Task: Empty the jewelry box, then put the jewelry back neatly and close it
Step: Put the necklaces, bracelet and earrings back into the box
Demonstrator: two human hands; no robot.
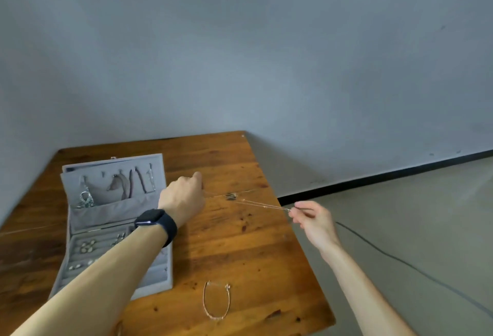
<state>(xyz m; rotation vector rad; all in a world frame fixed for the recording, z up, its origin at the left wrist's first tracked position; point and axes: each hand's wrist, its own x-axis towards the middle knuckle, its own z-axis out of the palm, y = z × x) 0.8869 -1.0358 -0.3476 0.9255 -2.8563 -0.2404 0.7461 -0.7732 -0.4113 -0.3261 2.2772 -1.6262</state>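
A: Where is the jewelry box (pixel 112 215) to be found?

B: It is set on the wooden table (pixel 240 250), toward the far left corner of the tabletop. Its lid is stood upright and open, and the tray is partly covered by the left forearm.

A: What is kept in it?

B: Several chains (pixel 141 181) are hung from hooks inside the lid, above a fabric pocket. Small pieces (pixel 88 246) are seen tucked into the padded rows of the tray. What each one is cannot be told.

A: How is the left hand (pixel 184 197) held?

B: It is raised just right of the lid, with a dark watch (pixel 157 222) worn on the wrist. The fingers are curled tight, and one end of a thin necklace (pixel 264 205) is gripped in them.

A: And the right hand (pixel 312 218)?

B: It is held just past the right edge of the tabletop. The other end of the necklace is pinched between thumb and forefinger, and the remaining fingers are loosely curled. The necklace is drawn taut between the two hands, over the right part of the tabletop.

A: Is anything laid on the wood itself?

B: A bracelet (pixel 216 301) is laid in an open loop near the front edge, a little right of the box's near corner. A dark cable (pixel 413 263) is trailed over the grey floor beyond the right edge.
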